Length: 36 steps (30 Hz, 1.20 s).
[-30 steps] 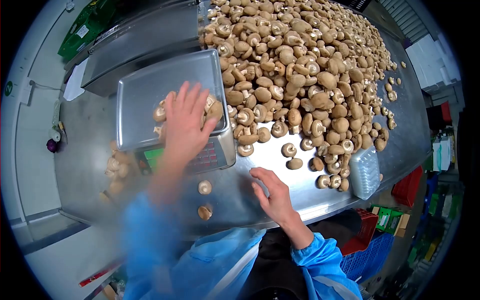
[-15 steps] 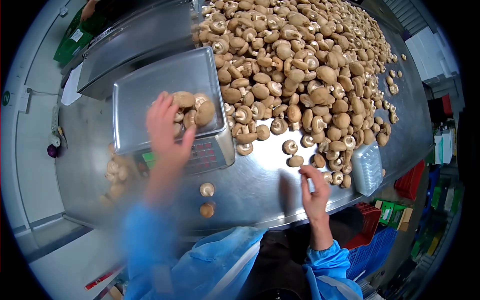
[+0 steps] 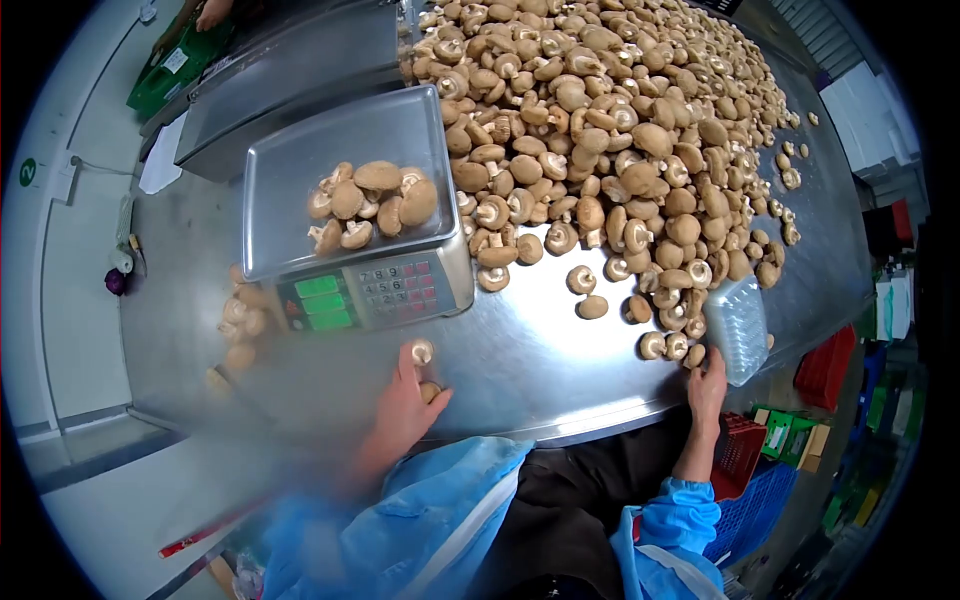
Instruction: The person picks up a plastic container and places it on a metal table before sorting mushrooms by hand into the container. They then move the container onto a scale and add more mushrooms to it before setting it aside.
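Observation:
My left hand (image 3: pixel 402 408) is low over the steel table, thumb and index finger apart around a brown-capped mushroom (image 3: pixel 430 391). A second mushroom (image 3: pixel 421 352), pale stem side showing, lies at its fingertips. On the right, my right hand (image 3: pixel 706 388) reaches the near corner of a clear plastic tray (image 3: pixel 738 330), fingertips at its edge and thumb apart. Small mushrooms (image 3: pixel 676 346) lie just left of that hand. A cluster of mushrooms (image 3: pixel 378 176) rests on the pan (image 3: pixel 290 225) of a digital scale, whose green display (image 3: pixel 325 302) is lit.
A large mushroom heap (image 3: pixel 620 130) covers the back of the steel table (image 3: pixel 530 370). More mushrooms (image 3: pixel 240 320) lie left of the scale. Red (image 3: pixel 738 455) and blue crates (image 3: pixel 750 510) stand below the right edge. Another person's hand (image 3: pixel 213 13) shows at top left by a green crate (image 3: pixel 180 70).
My left hand has left the scale pan and come down to the two mushrooms at the front. My right hand has moved right to the plastic tray. The view has shifted slightly.

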Each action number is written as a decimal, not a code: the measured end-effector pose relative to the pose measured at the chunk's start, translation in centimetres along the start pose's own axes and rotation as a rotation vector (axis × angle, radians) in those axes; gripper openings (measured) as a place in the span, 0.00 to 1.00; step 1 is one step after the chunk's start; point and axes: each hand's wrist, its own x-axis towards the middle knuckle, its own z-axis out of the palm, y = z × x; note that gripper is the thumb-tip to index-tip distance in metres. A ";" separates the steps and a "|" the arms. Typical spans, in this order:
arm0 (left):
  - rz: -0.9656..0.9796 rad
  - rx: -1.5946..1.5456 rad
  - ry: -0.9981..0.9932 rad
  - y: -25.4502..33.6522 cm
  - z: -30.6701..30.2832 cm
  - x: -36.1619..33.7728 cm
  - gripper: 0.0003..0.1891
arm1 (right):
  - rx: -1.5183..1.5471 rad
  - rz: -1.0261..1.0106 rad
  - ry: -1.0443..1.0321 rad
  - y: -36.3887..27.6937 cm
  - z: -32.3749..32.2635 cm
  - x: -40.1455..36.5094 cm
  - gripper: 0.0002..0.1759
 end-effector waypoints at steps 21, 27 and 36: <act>0.387 -0.290 -0.210 12.2 8.8 7.7 0.45 | 0.435 -0.271 0.269 -9.2 0.0 -1.5 0.40; 0.436 -0.235 -0.201 10.8 8.9 7.8 0.37 | -0.185 -0.200 0.181 2.7 -6.6 3.3 0.53; 0.543 -0.153 -0.166 11.6 9.2 8.8 0.32 | -0.119 -0.221 -0.087 2.9 -9.9 6.1 0.63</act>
